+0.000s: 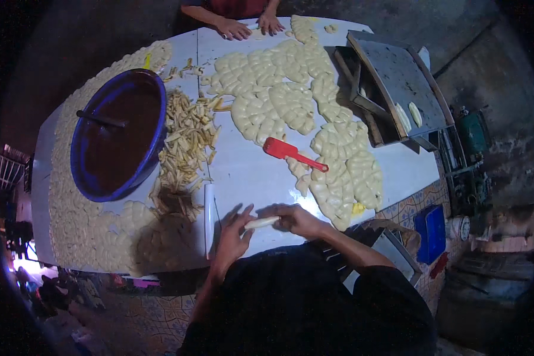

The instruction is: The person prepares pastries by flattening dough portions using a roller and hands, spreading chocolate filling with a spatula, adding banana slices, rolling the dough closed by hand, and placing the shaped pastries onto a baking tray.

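A pale rolled piece of dough [262, 222] is held level above the near edge of the white table. My left hand [234, 232] has its left end between thumb and fingers. At its other end, the fingers of my right hand [295, 220] are closed round it. A white rolling pin [209, 221] lies just left of my left hand. Beyond my right hand spread many soft dough pieces [338, 190] in overlapping rows. A red scraper [293, 153] rests partly on them. Left of the middle is a heap of cut, yellowish strips [187, 139], perhaps banana.
A blue basin [161, 127] of dark brown filling, with a dark-handled tool, stands at the left amid more dough pieces. Stacked metal trays [397, 77] at the right carry two dough rolls [415, 114]. Across the table work another person's hands [234, 28]. A blue crate [431, 234] stands low at right.
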Tool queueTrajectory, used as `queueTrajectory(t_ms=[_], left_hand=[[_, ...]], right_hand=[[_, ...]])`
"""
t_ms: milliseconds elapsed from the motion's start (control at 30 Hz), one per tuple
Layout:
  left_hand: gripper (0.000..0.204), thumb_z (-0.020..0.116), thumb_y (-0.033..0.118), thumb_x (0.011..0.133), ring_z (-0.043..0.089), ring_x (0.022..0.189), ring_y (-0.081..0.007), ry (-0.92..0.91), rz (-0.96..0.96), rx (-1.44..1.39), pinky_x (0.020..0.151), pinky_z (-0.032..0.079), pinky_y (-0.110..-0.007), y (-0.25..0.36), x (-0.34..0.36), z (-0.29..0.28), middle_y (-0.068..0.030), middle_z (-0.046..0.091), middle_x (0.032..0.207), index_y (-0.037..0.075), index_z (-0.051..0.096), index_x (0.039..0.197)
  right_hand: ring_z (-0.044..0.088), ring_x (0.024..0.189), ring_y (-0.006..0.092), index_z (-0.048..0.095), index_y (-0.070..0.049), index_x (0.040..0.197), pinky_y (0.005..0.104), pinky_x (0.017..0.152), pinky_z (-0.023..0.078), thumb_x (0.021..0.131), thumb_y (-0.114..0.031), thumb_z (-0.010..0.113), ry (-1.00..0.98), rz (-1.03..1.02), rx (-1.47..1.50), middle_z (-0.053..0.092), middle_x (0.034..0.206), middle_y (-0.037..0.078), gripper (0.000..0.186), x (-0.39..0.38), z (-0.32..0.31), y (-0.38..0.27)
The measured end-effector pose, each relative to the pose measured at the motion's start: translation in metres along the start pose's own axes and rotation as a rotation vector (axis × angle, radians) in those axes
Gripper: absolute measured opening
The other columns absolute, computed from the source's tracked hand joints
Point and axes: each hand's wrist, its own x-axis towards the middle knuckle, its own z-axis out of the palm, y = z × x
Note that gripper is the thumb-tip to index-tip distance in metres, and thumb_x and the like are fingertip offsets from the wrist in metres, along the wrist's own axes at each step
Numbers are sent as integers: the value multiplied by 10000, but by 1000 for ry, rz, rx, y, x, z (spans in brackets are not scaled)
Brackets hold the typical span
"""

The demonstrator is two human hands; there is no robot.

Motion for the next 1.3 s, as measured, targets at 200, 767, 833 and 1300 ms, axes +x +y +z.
queueTrajectory(t_ms=[200, 767, 833, 1300], left_hand=[[632, 732, -12, 781, 512, 1241, -381, 132, 68, 218, 1095, 430, -442, -4, -64, 35, -177, 572, 1354, 49, 579, 1392], [316, 636, 149, 1014, 660, 886, -126, 323, -120, -990, 701, 557, -276, 25, -22, 57, -76, 687, 986, -52, 617, 1258], [271, 622, 173, 1025, 668, 823, -120, 402, -156, -876, 610, 542, -264, 17, -16, 56, -70, 692, 860, -51, 661, 1172], [812, 527, 466, 1011, 357, 1456, -423, 2, 193, 424, 1207, 249, -535, -19, -9, 46, -276, 399, 1548, 4, 200, 1593]], right_hand=[[566, 1277, 389, 619, -32, 1321, 456, 1075, 452, 832, 46, 557, 192, -100, -265, 625, 1337, 204, 499, -39, 0, 3], [661, 955, 155, 719, 11, 1059, 302, 826, 544, 871, -145, 805, 573, -81, -18, 666, 1044, 77, 259, 10, 34, -55], [677, 929, 150, 703, 20, 1102, 304, 831, 549, 893, -132, 783, 572, -71, -33, 688, 1012, 77, 270, 9, 40, -52], [468, 1402, 342, 518, 47, 1397, 476, 1150, 387, 921, -203, 594, 152, -383, -1067, 538, 1446, 218, 543, 2, 41, 13]])
